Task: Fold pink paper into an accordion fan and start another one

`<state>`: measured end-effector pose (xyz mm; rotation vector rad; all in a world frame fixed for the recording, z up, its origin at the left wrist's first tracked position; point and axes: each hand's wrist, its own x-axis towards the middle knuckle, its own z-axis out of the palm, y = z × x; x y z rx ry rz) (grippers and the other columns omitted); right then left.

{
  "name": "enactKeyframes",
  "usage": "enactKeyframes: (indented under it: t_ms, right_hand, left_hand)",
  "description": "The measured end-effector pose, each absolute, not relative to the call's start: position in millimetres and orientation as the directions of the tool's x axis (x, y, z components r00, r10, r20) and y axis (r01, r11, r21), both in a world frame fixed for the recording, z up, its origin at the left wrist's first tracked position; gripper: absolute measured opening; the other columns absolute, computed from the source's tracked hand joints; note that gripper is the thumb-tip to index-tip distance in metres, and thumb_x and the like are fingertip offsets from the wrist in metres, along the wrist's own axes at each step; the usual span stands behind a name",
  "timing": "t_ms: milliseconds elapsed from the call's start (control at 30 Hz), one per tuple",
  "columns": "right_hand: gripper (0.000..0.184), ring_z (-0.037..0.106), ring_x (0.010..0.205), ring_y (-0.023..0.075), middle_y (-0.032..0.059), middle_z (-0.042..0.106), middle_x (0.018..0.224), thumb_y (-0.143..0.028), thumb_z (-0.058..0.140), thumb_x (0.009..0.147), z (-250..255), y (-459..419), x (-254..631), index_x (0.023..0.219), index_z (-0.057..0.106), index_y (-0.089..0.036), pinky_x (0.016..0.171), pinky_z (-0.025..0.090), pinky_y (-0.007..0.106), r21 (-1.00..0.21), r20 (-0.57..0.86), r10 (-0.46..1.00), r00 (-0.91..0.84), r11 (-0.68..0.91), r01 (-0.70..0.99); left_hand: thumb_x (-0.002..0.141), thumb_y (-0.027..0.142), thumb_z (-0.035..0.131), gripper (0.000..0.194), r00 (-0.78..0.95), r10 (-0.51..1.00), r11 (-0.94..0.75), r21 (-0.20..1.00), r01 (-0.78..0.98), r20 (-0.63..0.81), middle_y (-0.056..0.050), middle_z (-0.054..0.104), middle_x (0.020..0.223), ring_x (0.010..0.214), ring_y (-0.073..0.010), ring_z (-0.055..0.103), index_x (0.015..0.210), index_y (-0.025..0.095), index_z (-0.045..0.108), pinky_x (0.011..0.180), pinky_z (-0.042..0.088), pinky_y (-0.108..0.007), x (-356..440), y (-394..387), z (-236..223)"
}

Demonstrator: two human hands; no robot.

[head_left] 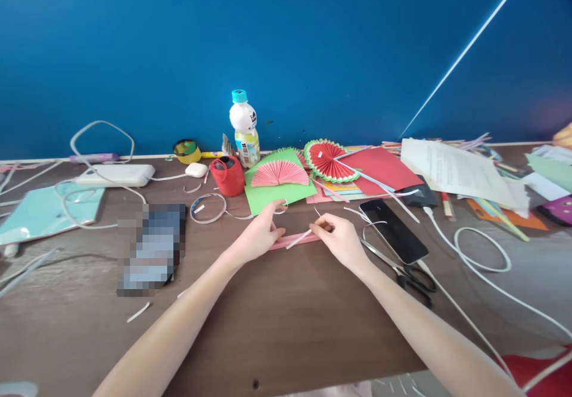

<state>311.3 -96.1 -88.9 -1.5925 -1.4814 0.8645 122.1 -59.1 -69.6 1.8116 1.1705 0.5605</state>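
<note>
My right hand (pixel 339 239) pinches a thin white paper strip (pixel 298 239) between thumb and fingertips. The strip slants down to the left across a narrow pink folded paper piece (pixel 292 241) on the table. My left hand (pixel 259 230) is at the pink piece's left end, its thumb by the edge and its index finger stretched out apart from it. Just beyond my hands, a pink pleated paper fan (pixel 280 173) lies on a green sheet (pixel 257 199). A round red pleated fan with green edging (pixel 328 161) sits to its right on coloured papers.
Scissors (pixel 402 272) and a black phone (pixel 393 230) lie right of my right hand. Behind stand a bottle (pixel 245 126) and a red cup-shaped holder (pixel 227 176). A blurred-out device (pixel 154 248), a white power bank (pixel 115 174) and cables are on the left.
</note>
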Motion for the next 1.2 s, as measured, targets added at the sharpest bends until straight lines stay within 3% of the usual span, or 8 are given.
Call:
enactKeyframes:
  t_ms: [333, 633, 967, 1200]
  right_hand:
    - [0.024, 0.058, 0.067, 0.0182, 0.0041, 0.066, 0.068, -0.039, 0.057, 0.074, -83.2, -94.6, 310.4, 0.066, 0.060, -0.017, 0.065, 0.042, 0.030, -0.965, 0.040, 0.978, 0.205, -0.016, 0.262]
    - [0.026, 0.057, 0.064, 0.0177, 0.0037, 0.065, 0.066, -0.040, 0.055, 0.075, -84.6, -96.1, 306.6, 0.064, 0.059, -0.017, 0.063, 0.041, 0.029, -0.958, 0.070, 0.974, 0.215, 0.005, 0.287]
    - [0.014, 0.046, 0.077, 0.0200, 0.0032, 0.060, 0.077, -0.028, 0.059, 0.073, -94.9, -96.6, 309.2, 0.061, 0.059, -0.021, 0.074, 0.037, 0.035, -0.784, 0.222, 0.971, 0.088, 0.124, 0.608]
    - [0.017, 0.047, 0.076, 0.0212, 0.0033, 0.059, 0.075, -0.027, 0.058, 0.074, -97.6, -98.1, 308.6, 0.058, 0.057, -0.022, 0.074, 0.037, 0.037, -0.742, 0.220, 0.975, 0.045, 0.137, 0.656]
  left_hand:
    - [0.077, 0.022, 0.049, 0.048, 0.459, 0.877, -0.001, 0.954, 0.300, -0.143, -0.010, 0.041, 0.130, 0.068, -0.0076, 0.059, 0.123, 0.022, 0.034, 0.073, 0.048, -0.028, 125.5, -59.0, -63.8]
    - [0.068, 0.017, 0.058, 0.056, 0.501, 0.848, 0.037, 0.962, 0.272, -0.174, -0.009, 0.043, 0.129, 0.067, -0.0067, 0.057, 0.120, 0.024, 0.037, 0.058, 0.045, -0.022, 124.8, -57.5, -63.2]
    - [0.066, 0.012, 0.052, 0.059, 0.479, 0.866, -0.109, 0.883, 0.457, -0.141, -0.007, 0.051, 0.124, 0.063, -0.0090, 0.057, 0.123, 0.023, 0.040, 0.055, 0.043, -0.023, 120.3, -56.4, -62.4]
    - [0.066, 0.011, 0.052, 0.059, 0.482, 0.863, -0.141, 0.846, 0.515, -0.150, -0.005, 0.063, 0.092, 0.059, -0.0121, 0.056, 0.123, 0.020, 0.043, 0.059, 0.043, -0.025, 120.8, -56.7, -63.8]
